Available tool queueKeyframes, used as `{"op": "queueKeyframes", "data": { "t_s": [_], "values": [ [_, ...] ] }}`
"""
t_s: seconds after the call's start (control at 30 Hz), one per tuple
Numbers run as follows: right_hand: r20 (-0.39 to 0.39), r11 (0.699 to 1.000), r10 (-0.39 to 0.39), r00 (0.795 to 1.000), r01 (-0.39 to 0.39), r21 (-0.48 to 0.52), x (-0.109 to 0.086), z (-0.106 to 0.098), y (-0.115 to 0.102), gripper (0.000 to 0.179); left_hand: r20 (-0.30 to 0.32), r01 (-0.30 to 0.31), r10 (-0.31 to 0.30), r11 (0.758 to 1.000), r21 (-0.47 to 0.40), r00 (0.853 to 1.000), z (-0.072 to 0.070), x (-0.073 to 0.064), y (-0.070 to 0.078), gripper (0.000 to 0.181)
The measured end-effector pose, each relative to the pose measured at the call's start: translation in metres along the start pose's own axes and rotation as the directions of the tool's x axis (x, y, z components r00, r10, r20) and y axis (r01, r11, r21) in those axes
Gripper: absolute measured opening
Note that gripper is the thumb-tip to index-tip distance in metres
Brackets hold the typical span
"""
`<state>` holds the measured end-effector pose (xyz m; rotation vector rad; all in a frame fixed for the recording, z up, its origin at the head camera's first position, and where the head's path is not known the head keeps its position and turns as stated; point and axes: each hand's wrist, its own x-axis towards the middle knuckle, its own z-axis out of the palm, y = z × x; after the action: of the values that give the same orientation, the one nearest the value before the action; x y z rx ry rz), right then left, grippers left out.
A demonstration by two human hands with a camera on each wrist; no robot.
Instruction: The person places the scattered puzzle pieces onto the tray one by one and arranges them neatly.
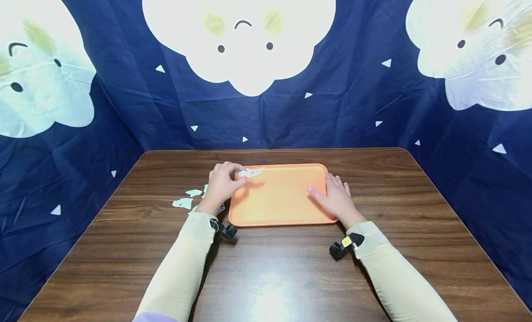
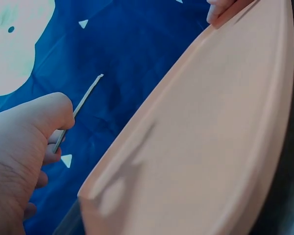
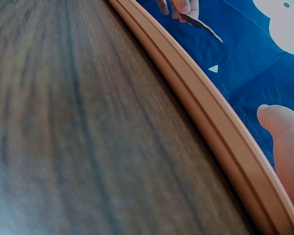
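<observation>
An orange tray point(image 1: 282, 197) lies on the table. Over its far left corner my left hand point(image 1: 221, 185) pinches a thin pale flat piece point(image 1: 251, 173) with an irregular outline, thumb and fingertips at one end. Edge-on, the same flat piece point(image 2: 88, 98) shows as a narrow strip in the left wrist view, raised above the tray, which bears its shadow. My right hand point(image 1: 334, 199) rests along the tray's right rim, fingers extended outside and thumb over the inner face. In the right wrist view its thumb point(image 3: 284, 129) appears beyond the rim.
Several more pale flat pieces point(image 1: 183, 203) with jagged outlines lie on the brown wooden table point(image 1: 266, 262) left of the tray, some partly hidden by my left hand and wrist. A dark blue cloth point(image 1: 270, 118) with white clouds hangs behind and at both sides.
</observation>
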<state>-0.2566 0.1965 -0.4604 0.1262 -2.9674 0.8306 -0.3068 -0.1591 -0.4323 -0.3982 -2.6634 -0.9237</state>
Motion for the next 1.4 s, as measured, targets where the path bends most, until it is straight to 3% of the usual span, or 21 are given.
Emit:
{"op": "queueKeyframes", "data": {
  "t_s": [0.4,0.8,1.13,1.4],
  "values": [
    [-0.012,1.000,-0.010,1.000,0.010,-0.007,0.000,0.001,0.000,0.103,0.054,0.056,-0.053,0.997,-0.046,0.997,0.015,0.004,0.008,0.032],
    [-0.015,1.000,-0.008,1.000,0.008,-0.003,-0.001,0.000,-0.002,0.103,0.046,0.041,-0.045,0.996,0.085,0.998,0.025,0.004,0.003,0.025],
    [-0.014,1.000,-0.008,1.000,0.008,0.005,-0.001,0.001,-0.002,0.102,0.083,0.047,-0.056,0.993,0.106,0.995,0.028,0.002,0.002,0.023],
    [-0.011,1.000,-0.008,1.000,0.008,0.002,-0.001,0.000,-0.002,0.101,0.073,0.044,-0.053,0.993,0.113,0.996,0.028,0.001,0.003,0.027]
  ]
}}
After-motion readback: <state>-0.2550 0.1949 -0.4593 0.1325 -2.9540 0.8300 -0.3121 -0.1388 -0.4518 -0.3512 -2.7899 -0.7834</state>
